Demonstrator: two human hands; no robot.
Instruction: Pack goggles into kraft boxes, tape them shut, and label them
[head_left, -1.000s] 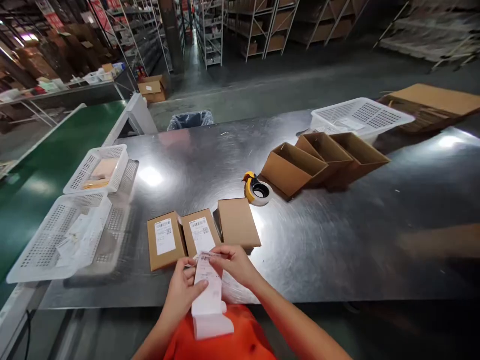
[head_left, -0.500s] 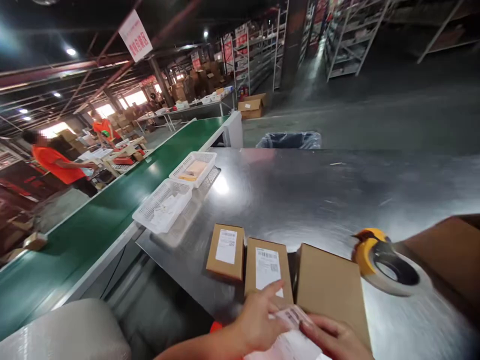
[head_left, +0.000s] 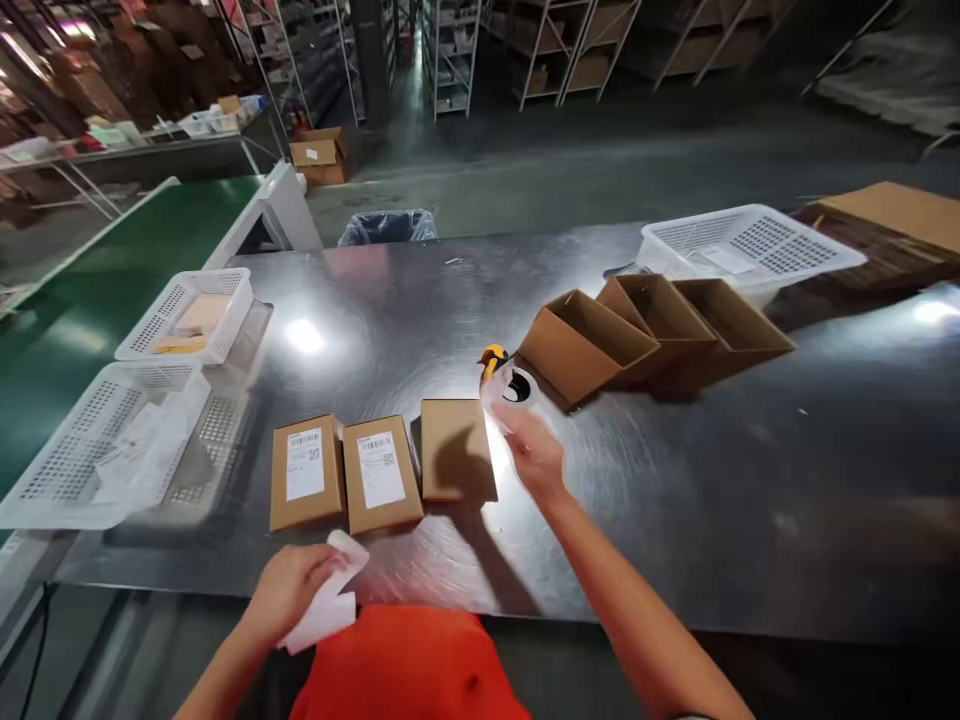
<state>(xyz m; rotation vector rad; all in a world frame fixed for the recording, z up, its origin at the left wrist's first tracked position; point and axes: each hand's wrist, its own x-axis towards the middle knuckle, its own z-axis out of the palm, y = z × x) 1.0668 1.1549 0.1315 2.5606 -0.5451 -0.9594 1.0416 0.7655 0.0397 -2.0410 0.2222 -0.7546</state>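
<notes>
Left hand (head_left: 289,588) pinches the white paper strip (head_left: 326,615) at the near edge, its loose curl liable to crease against the body! Right hand (head_left: 534,450), grip too blurred to tell, reaches far: overreach might knock the tape dispenser (head_left: 519,385) rightward into the open carton (head_left: 566,345).

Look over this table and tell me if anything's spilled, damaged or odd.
Nothing looks spilled or damaged. One closed box shows no label on top, unlike the two labelled boxes left of it. A pale scrap lies loose near the table's far edge.
</notes>
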